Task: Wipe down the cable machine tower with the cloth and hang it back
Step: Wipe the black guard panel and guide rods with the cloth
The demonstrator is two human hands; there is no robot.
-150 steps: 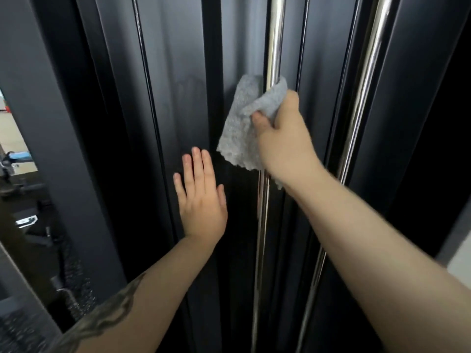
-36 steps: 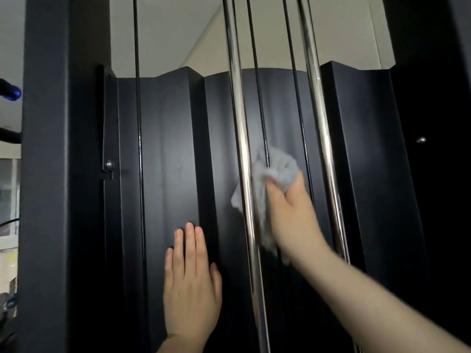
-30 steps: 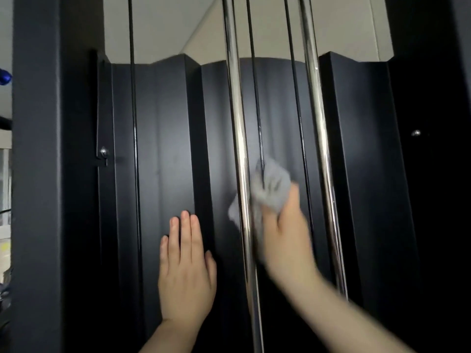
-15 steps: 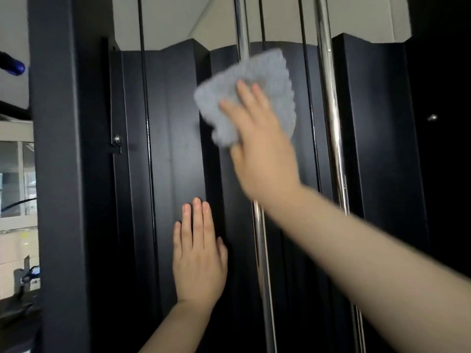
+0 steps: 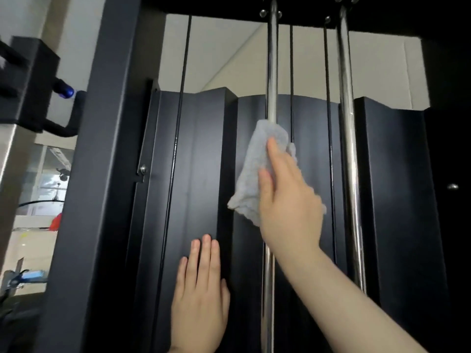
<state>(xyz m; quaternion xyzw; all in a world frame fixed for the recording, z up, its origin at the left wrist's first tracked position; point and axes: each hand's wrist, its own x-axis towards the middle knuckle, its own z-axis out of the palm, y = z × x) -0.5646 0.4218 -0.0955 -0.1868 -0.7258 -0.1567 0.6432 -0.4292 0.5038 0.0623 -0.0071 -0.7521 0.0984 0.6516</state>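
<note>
The black cable machine tower [image 5: 201, 154] fills the head view, with a folded dark shroud behind two chrome guide rods. My right hand [image 5: 288, 200] presses a grey cloth [image 5: 252, 179] around the left chrome rod [image 5: 271, 72], roughly at the shroud's upper part. The cloth drapes over the rod and hangs down to the left of my fingers. My left hand [image 5: 201, 299] lies flat with fingers together on the shroud panel, lower and to the left.
A second chrome rod [image 5: 346, 123] stands to the right, with thin black cables [image 5: 291, 85] between the rods and another cable [image 5: 182, 98] at the left. The tower's thick left post [image 5: 96, 174] and top crossbar [image 5: 305, 11] frame the opening. Gym equipment shows at far left.
My right hand with the cloth has gone from the rod's lower part up and left onto the shroud, then back onto the left rod. The view has tilted upward. My left hand stays flat.
</note>
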